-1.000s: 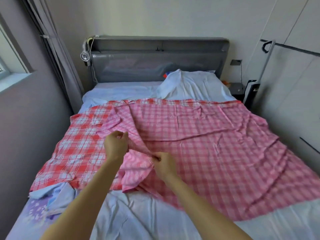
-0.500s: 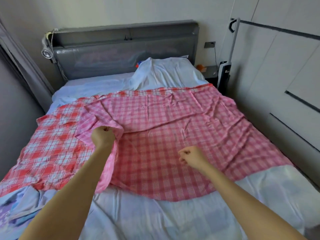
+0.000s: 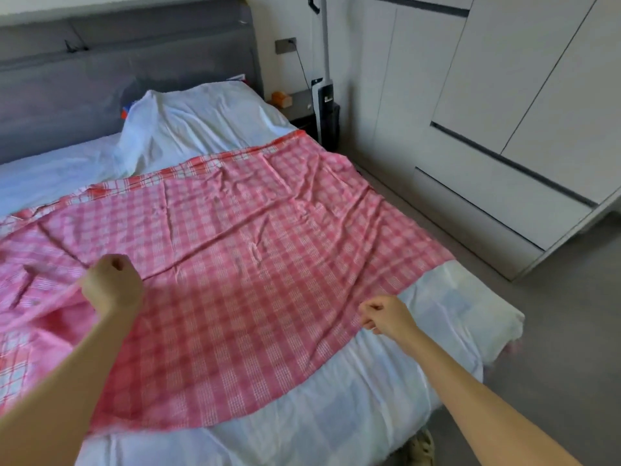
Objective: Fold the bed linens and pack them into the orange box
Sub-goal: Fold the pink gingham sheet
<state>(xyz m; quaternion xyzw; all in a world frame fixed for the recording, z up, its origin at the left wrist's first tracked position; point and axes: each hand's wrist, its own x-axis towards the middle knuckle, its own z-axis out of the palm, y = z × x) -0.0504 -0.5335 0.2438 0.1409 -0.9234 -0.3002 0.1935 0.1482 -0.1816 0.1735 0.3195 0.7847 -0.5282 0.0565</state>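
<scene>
A pink and white checked sheet (image 3: 235, 250) lies spread across the bed, its near edge curving over the white bedding. My left hand (image 3: 111, 287) is a fist gripping a raised fold of the sheet at the left. My right hand (image 3: 386, 316) pinches the sheet's near edge at the right. A crumpled white sheet (image 3: 188, 126) lies near the head of the bed. A small orange box (image 3: 281, 99) sits on the bedside table; I cannot tell if it is the task's box.
A grey padded headboard (image 3: 117, 72) backs the bed. A dark bedside table (image 3: 302, 111) and an upright vacuum (image 3: 324, 92) stand at the bed's right. White wardrobe doors (image 3: 487, 112) line the right wall, with grey floor (image 3: 554, 331) between.
My right hand slid rightward along the sheet's near edge, away from my left hand. The fabric between them is stretched flatter. The view turned right.
</scene>
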